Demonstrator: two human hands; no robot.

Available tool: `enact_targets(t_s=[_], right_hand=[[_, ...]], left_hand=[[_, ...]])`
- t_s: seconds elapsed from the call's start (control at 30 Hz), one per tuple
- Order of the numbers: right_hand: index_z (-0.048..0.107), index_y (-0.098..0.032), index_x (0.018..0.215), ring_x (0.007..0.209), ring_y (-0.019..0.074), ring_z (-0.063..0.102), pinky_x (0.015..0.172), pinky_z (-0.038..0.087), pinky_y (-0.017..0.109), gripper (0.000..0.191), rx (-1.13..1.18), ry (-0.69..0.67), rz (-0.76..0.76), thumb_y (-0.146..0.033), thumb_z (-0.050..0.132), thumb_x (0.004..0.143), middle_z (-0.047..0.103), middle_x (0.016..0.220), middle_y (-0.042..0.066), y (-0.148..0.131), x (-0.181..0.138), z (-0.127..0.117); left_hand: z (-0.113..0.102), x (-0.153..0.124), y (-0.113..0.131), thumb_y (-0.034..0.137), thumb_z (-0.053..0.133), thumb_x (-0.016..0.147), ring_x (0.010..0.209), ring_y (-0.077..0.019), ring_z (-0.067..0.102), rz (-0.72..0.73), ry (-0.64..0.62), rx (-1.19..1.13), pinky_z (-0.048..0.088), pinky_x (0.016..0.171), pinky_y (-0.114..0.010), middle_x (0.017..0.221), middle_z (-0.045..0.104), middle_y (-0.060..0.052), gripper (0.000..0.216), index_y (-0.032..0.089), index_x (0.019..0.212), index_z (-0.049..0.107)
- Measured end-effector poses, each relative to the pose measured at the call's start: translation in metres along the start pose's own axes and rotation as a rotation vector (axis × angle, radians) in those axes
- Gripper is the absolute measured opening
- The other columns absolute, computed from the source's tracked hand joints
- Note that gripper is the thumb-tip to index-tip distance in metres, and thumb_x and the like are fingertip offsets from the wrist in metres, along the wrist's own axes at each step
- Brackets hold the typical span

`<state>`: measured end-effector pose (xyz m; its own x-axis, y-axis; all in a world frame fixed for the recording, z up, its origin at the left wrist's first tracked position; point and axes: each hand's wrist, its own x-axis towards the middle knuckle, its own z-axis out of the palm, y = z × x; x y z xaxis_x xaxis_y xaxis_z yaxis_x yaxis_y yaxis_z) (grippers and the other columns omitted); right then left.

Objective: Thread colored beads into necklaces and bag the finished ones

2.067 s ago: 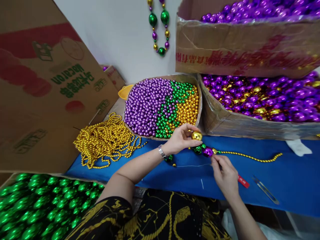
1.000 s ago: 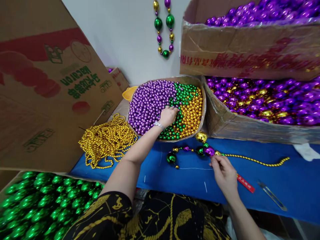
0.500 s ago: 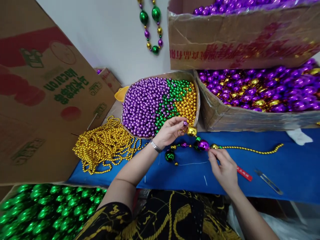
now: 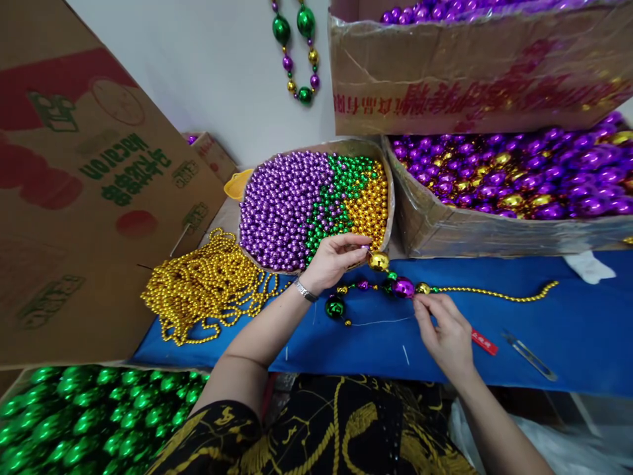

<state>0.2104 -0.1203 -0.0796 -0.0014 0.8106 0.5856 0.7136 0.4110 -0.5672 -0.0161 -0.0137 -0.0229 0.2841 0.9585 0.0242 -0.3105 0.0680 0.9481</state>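
My left hand (image 4: 332, 261) is closed in a pinch over the front rim of the bead tray (image 4: 391, 198). A small purple bead (image 4: 364, 247) shows partly between its fingertips. Just right of those fingers is a large gold bead (image 4: 378, 261), followed by a green one (image 4: 392, 275). My right hand (image 4: 448, 333) pinches the string beside a big purple bead (image 4: 403, 287); the exact grip is hidden. A strung length of purple, gold and green beads (image 4: 362, 285) lies on the blue cloth, ending near a large green bead (image 4: 335, 307). Thin white string (image 4: 378, 323) runs toward my right fingers.
Gold bead chains (image 4: 198, 290) are heaped left of the tray. Boxes of purple and gold beads (image 4: 494, 178) stand at right, green beads (image 4: 89, 415) at lower left. Thread snips (image 4: 530, 356) and a red label (image 4: 483, 342) lie right. A finished necklace (image 4: 305, 95) hangs on the wall.
The small purple bead in my left fingers is now more covered by them. My right hand keeps its pinch almost unmoved. The whole view has shifted slightly.
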Motion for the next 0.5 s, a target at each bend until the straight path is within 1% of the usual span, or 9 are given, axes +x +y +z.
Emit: enact_targets(t_s=[0.1, 0.17, 0.23, 0.33, 0.4, 0.47, 0.5], right_hand=[[0.070, -0.023, 0.098, 0.075, 0.0152, 0.066, 0.070, 0.056, 0.027, 0.016, -0.029, 0.021, 0.009, -0.029, 0.057, 0.093, 0.068, 0.086, 0.005, 0.003, -0.003, -0.001], [0.071, -0.023, 0.098, 0.073, 0.0145, 0.065, 0.068, 0.056, 0.027, 0.015, -0.030, 0.039, 0.051, -0.031, 0.059, 0.092, 0.066, 0.085, 0.005, 0.007, -0.007, 0.001], [0.068, -0.023, 0.101, 0.074, 0.0149, 0.066, 0.070, 0.057, 0.028, 0.017, 0.076, 0.013, 0.164, -0.035, 0.060, 0.091, 0.065, 0.085, 0.004, 0.013, -0.015, 0.007], [0.059, -0.021, 0.106, 0.072, 0.0161, 0.069, 0.070, 0.061, 0.033, 0.027, 0.450, -0.065, 0.422, -0.043, 0.061, 0.090, 0.064, 0.081, 0.002, 0.026, -0.034, 0.026], [0.055, -0.020, 0.103, 0.071, 0.0166, 0.071, 0.068, 0.062, 0.034, 0.033, 0.640, -0.095, 0.554, -0.048, 0.063, 0.087, 0.065, 0.080, 0.001, 0.035, -0.050, 0.039], [0.053, -0.020, 0.100, 0.071, 0.0170, 0.071, 0.066, 0.062, 0.033, 0.037, 0.678, -0.137, 0.604, -0.052, 0.063, 0.086, 0.067, 0.081, 0.002, 0.042, -0.061, 0.044], [0.054, -0.019, 0.100, 0.068, 0.0165, 0.071, 0.064, 0.061, 0.032, 0.037, 0.636, -0.177, 0.594, -0.053, 0.061, 0.087, 0.068, 0.082, 0.003, 0.045, -0.064, 0.042]], left_hand=[[-0.001, -0.002, 0.005, 0.029, 0.082, 0.071, 0.083, -0.0109, 0.063, 0.169, -0.043, 0.221, 0.053, 0.073, -0.023, 0.094, 0.069, -0.004, 0.024, 0.020, 0.093, 0.076], [0.000, -0.005, 0.008, 0.027, 0.081, 0.072, 0.084, -0.0110, 0.063, 0.232, -0.071, 0.333, 0.053, 0.075, -0.024, 0.094, 0.067, -0.004, 0.025, 0.019, 0.095, 0.074], [0.003, -0.009, 0.007, 0.027, 0.081, 0.072, 0.080, -0.0106, 0.063, 0.204, -0.096, 0.356, 0.053, 0.074, -0.024, 0.090, 0.067, -0.003, 0.026, 0.018, 0.095, 0.071], [0.009, -0.017, -0.005, 0.029, 0.077, 0.077, 0.077, -0.0115, 0.065, 0.113, -0.120, 0.329, 0.055, 0.073, -0.026, 0.086, 0.070, -0.004, 0.022, 0.016, 0.092, 0.069], [0.013, -0.021, -0.019, 0.031, 0.075, 0.079, 0.078, -0.0124, 0.067, 0.095, -0.128, 0.325, 0.055, 0.073, -0.026, 0.086, 0.071, -0.005, 0.019, 0.016, 0.089, 0.069], [0.015, -0.025, -0.030, 0.032, 0.074, 0.079, 0.078, -0.0133, 0.067, 0.099, -0.149, 0.343, 0.055, 0.072, -0.027, 0.086, 0.072, -0.006, 0.018, 0.015, 0.084, 0.069], [0.016, -0.027, -0.033, 0.032, 0.073, 0.079, 0.078, -0.0138, 0.067, 0.106, -0.160, 0.378, 0.055, 0.071, -0.027, 0.086, 0.073, -0.007, 0.018, 0.015, 0.083, 0.069]])
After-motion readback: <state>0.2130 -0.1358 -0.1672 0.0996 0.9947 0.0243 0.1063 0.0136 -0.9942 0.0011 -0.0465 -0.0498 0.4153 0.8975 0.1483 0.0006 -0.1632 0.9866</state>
